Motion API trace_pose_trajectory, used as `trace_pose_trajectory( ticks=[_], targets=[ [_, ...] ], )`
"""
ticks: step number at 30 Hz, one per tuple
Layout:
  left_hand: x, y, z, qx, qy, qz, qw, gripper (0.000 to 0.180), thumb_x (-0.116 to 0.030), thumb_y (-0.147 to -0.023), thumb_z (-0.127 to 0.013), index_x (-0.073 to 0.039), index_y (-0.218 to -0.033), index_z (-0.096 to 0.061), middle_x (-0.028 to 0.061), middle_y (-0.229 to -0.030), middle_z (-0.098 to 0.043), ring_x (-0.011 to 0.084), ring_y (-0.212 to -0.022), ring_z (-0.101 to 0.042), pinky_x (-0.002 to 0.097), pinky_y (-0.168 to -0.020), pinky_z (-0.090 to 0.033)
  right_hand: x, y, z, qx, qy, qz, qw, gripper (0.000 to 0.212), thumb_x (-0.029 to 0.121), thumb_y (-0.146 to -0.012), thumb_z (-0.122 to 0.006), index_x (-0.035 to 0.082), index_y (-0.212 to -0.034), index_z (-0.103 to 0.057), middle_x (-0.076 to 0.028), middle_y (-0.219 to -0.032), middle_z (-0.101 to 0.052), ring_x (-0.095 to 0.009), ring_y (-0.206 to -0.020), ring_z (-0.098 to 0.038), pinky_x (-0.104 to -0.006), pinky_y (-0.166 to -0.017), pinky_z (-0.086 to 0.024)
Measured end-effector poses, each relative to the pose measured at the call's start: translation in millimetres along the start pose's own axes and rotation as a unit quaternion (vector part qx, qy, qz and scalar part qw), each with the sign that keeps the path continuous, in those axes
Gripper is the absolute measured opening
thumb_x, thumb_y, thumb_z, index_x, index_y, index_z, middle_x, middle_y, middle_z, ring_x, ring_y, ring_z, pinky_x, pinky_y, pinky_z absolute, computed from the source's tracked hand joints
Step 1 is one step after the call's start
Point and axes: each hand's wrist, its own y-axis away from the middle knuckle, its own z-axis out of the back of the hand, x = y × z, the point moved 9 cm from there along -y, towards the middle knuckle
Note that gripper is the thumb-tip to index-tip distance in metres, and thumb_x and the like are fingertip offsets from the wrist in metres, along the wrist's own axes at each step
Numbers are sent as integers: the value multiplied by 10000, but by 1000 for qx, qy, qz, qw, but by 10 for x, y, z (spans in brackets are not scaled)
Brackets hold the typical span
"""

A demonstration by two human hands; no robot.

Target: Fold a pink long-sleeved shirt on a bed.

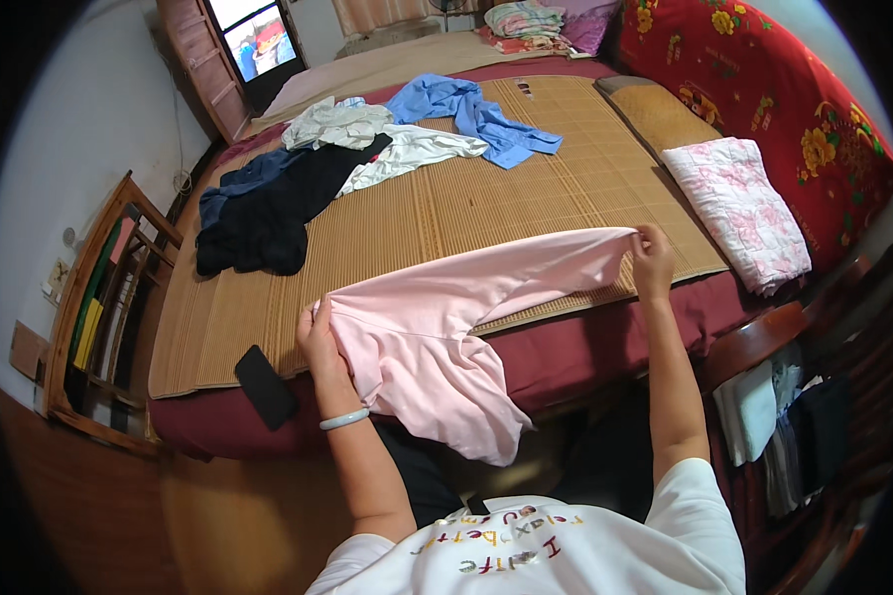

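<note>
A pale pink long-sleeved top (pixel 422 332) is stretched between my two hands above the near edge of the bed. My left hand (pixel 318 337), with a pale bangle on its wrist, is closed on the top near the shoulder. Out to the right, my right hand (pixel 652 260) pinches the end of a sleeve, which is pulled almost straight. The body of the top hangs in folds over the bed's edge toward my lap. Beside my left hand a flat black phone-like object (pixel 265 387) lies at the mat's edge.
Across the woven mat (pixel 407 228) lie black clothing (pixel 268 203), white garments (pixel 417 154) and a blue shirt (pixel 486 119). A folded pink-and-white quilt (pixel 739 208) rests at the right, near a red floral panel (pixel 764 99). Folded clothes (pixel 749 412) sit on a chair at lower right.
</note>
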Motion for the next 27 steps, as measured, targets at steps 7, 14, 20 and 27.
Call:
trace_pose_trajectory(
  ticks=[7,14,20,27],
  targets=[
    [-23,-7,8,25,-23,-8,999,133,-159,-958,-645,-29,-973,-625,26,-941,-649,104,-848,-598,250,-788,-479,-221,328,253,227,-557,-268,752,63,105,-944,-648,50,-967,-627,5,-804,-624,-52,-619,-565,-184,-545,-442],
    [-44,22,9,17,-23,10,1000,126,-160,-959,-643,-36,-969,-620,23,-932,-639,112,-849,-595,257,-785,-479,-109,962,57,602,-285,-250,702,139,152,-922,-692,21,-966,-673,-17,-824,-677,-93,-719,-624,-233,-652,-502],
    [-61,41,-24,21,-9,11,1000,112,-147,-952,-650,-39,-946,-623,17,-907,-635,103,-838,-582,248,-773,-474,-83,613,-176,360,-203,-177,893,148,92,-856,-716,13,-976,-681,-50,-843,-671,-124,-697,-626,-277,-617,-492],
    [-75,69,-38,21,32,11,999,105,-127,-934,-677,-33,-939,-632,14,-909,-635,97,-836,-572,243,-776,-471,183,371,-464,180,32,111,977,264,123,-791,-747,47,-1029,-664,-141,-990,-638,-278,-885,-619,-352,-794,-499]
  ],
)
